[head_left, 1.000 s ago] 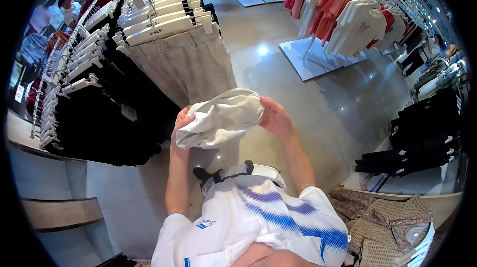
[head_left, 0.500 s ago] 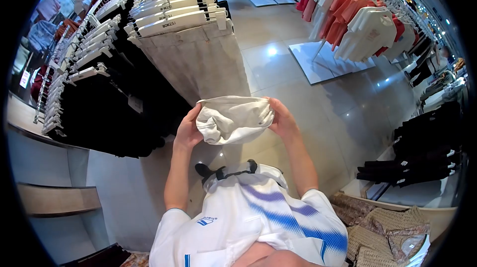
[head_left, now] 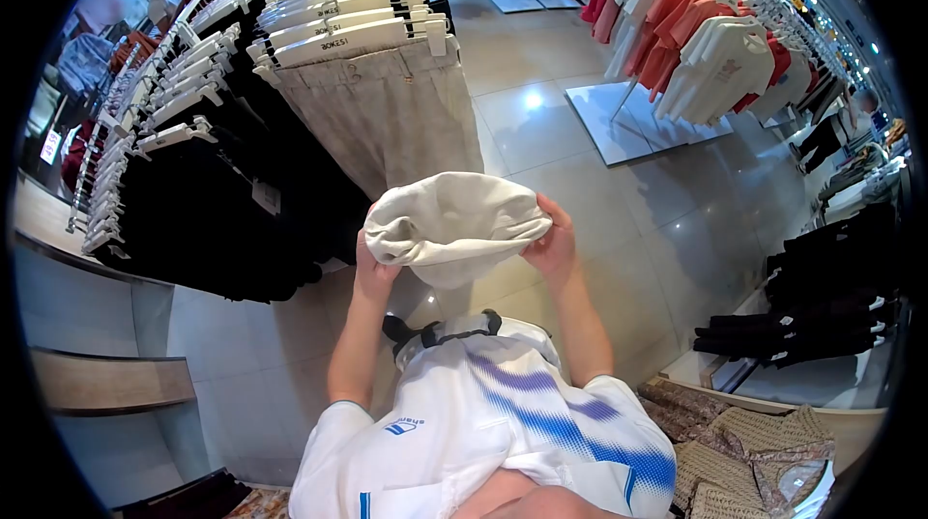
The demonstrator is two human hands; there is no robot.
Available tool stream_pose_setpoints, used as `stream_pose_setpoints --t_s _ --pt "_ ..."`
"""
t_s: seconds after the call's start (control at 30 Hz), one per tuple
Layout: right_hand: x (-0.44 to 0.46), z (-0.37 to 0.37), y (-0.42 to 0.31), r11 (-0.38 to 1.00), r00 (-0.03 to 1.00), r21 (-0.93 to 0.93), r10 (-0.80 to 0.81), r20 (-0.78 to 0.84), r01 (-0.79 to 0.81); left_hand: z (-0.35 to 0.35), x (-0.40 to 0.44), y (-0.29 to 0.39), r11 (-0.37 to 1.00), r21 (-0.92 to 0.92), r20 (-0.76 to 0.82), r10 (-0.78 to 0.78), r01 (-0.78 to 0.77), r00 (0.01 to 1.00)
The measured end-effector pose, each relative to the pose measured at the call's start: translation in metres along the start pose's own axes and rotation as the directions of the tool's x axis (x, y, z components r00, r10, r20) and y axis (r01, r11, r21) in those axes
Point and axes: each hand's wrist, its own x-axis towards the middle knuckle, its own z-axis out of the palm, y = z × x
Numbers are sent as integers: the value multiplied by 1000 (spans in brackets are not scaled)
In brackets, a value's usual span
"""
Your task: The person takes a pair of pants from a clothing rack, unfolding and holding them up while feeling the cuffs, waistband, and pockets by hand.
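Note:
An off-white cloth garment hangs in front of my body, its round opening spread wide and facing up. It is bunched, so I cannot tell its exact kind. My left hand is closed on the left edge of the opening. At the opposite edge, my right hand grips the cloth with the fingers partly hidden behind it. Just beyond the garment, beige trousers hang from a white clip hanger at the front of a rack.
Black trousers hang on a rack to the left, beside a shelf unit. Shirts hang over a white platform at far right. Folded black clothes and a knitted garment lie nearer. A person stands far right.
Both hands have spread slightly apart, and the garment's opening is wider and rounder. More cloth now shows below its front edge.

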Motion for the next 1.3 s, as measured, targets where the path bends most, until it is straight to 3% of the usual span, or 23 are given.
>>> stream_pose_setpoints --t_s 0.03,0.07,0.1,0.13,0.33,0.43,0.53,0.57,0.63,0.67,0.73,0.77,0.83,0.87,0.9,0.93,0.97,1.0,1.03,1.1,1.17,1.23,1.3 --pt "1 -1 2 1000 1000 0 1 0 -1 2 -2 1 960 273 -49 73 -57 996" --pt "2 -4 4 999 997 51 -2 71 -2 -12 4 -29 883 -457 43 -96 105 994" --pt "3 -7 6 995 990 102 -7 141 -7 -20 6 -46 308 -915 222 -153 260 963" --pt "4 -10 8 995 990 101 -5 142 -10 -15 3 -48 461 -870 122 -143 175 982" --pt "3 13 21 977 992 208 -76 104 53 -2 -2 -37 516 -834 118 -176 194 977" --pt "10 -3 29 918 948 389 -53 313 -77 -2 0 -40 474 -851 88 -296 226 951" --pt "10 -15 34 971 921 -37 -212 327 237 0 2 -36 601 -747 -2 -428 283 904" --pt "10 -11 31 970 921 -39 -214 325 239 -3 2 -37 599 -748 0 -430 285 903" --pt "12 -1 21 928 990 -362 -36 135 83 -13 1 -39 685 -698 107 -192 211 976" --pt "13 -9 17 929 990 -361 -37 135 84 -7 2 -20 617 -744 98 -279 257 955" --pt "14 -31 9 769 996 -639 48 82 15 -11 10 -19 548 -776 167 -297 311 940" --pt "11 -17 7 768 995 -640 48 82 15 -13 13 -19 475 -801 237 -309 365 921" --pt "4 26 2 159 865 -938 364 346 308 -17 16 -29 432 -816 267 -309 384 913" --pt "10 31 -1 -145 909 -976 408 89 160 -18 17 -33 389 -828 296 -308 404 904" --pt "10 25 0 -145 909 -976 406 89 161 -10 19 -16 389 -827 298 -308 405 904" --pt "9 12 4 258 954 -966 295 51 -28 -4 20 4 431 -790 289 -366 436 885" --pt "10 5 6 629 977 -760 209 -35 -162 1 20 19 468 -750 274 -423 467 864" --pt "13 -1 3 849 970 -515 210 125 -118 1 17 21 636 -646 217 -376 421 901" --pt "14 -7 3 849 969 -514 213 123 -121 -5 14 12 635 -648 215 -377 420 901" --pt "14 18 4 970 978 -237 98 182 -54 -18 9 -11 910 -174 116 -362 377 925" --pt "20 15 8 978 958 -200 111 263 -59 -10 4 -12 911 397 177 -191 108 966" --pt "18 26 15 984 984 -157 105 144 -82 13 6 17 757 647 165 -258 93 952" --pt "18 21 17 985 982 -140 118 146 -98 -9 13 -26 819 570 203 -213 62 956"
